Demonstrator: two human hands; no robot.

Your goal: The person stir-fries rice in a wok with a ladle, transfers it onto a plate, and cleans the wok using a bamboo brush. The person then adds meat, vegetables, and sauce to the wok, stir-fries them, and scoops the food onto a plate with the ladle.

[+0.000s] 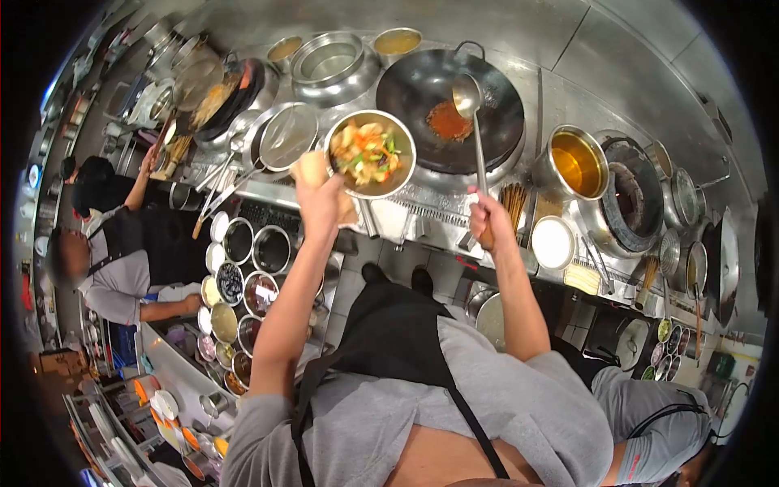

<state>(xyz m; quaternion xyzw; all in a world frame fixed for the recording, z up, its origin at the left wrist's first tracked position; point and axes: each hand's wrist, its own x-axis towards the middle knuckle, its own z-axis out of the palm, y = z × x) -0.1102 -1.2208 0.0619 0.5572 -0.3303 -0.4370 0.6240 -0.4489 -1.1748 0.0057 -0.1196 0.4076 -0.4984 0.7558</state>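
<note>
My left hand grips the rim of a metal bowl, with a pale cloth bunched at the hand. Chopped vegetables and pale pieces fill the bowl, which is held just left of a black wok. Closed around a long handle, my right hand holds a ladle. The ladle's head is inside the wok, beside a small pool of red-orange sauce. The wok rests on the stove, its loop handle at the far side.
A pot of amber liquid and a white bowl stand to the right, near an uncovered burner. At left are a wire strainer, another wok and several ingredient tubs. Co-workers stand on both sides.
</note>
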